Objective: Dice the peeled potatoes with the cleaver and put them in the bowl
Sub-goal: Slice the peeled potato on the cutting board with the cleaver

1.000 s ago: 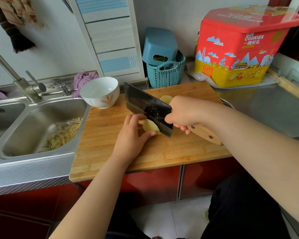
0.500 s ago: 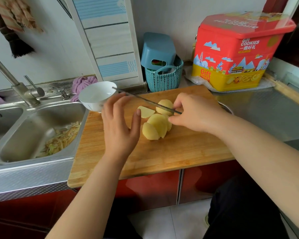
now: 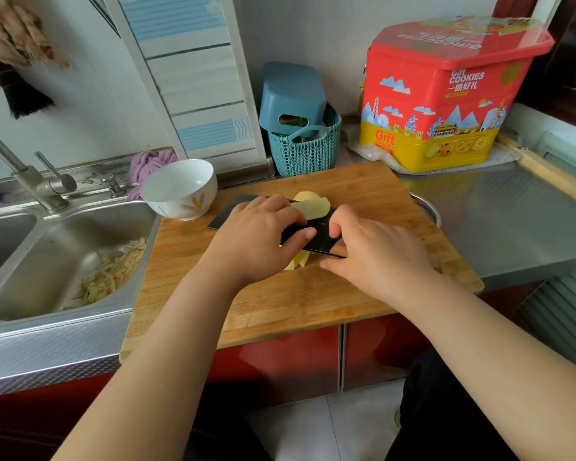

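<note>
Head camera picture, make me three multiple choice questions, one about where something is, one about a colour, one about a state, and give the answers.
1. Where does the white bowl stand?
A. on the far left corner of the cutting board
B. in the sink
C. on the cookie tin

2. What colour is the woven basket?
A. red
B. teal
C. yellow

3. Is there potato in the bowl?
A. full
B. half full
C. none visible

Answers: 1 A, it sits at the board's corner beside the sink. 2 B, its lattice wall is teal. 3 C, its inside shows plain white; potato pieces lie by the cleaver.
</note>
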Demonstrator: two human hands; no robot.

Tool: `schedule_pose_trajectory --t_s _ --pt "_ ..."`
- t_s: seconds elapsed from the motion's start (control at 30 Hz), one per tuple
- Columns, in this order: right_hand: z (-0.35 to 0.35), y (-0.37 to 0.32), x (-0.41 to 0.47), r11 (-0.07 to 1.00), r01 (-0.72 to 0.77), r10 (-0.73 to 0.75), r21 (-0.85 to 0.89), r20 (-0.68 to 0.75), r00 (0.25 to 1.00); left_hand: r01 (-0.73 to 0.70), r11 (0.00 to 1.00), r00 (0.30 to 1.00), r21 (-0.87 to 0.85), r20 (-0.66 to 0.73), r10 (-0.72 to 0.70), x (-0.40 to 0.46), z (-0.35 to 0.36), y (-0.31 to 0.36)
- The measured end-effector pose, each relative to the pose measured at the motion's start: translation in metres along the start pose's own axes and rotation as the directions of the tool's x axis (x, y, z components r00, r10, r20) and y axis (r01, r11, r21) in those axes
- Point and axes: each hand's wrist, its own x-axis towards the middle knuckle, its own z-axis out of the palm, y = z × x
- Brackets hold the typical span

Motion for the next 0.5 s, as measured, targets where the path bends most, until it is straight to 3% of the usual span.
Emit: schedule_pose_trajectory --t_s 0.37,0.43,0.5 --pt "0.003 0.001 -0.012 0.997 0.076 -0.076 -0.032 0.001 0.997 0.084 0.990 0.948 0.114 0.296 -0.115 0.042 -0.005 0.009" --pt "0.002 0.000 -0.013 0.996 0.086 -0.086 -0.017 -0.008 0.996 0.063 0.991 0.988 0.118 0.131 -0.078 0.043 -0.013 0.003" --pt "-0.002 0.000 -0.013 0.997 0.075 -0.075 0.009 -0.010 0.997 0.036 0.998 0.975 0.044 -0.220 -0.025 0.037 -0.022 -0.004"
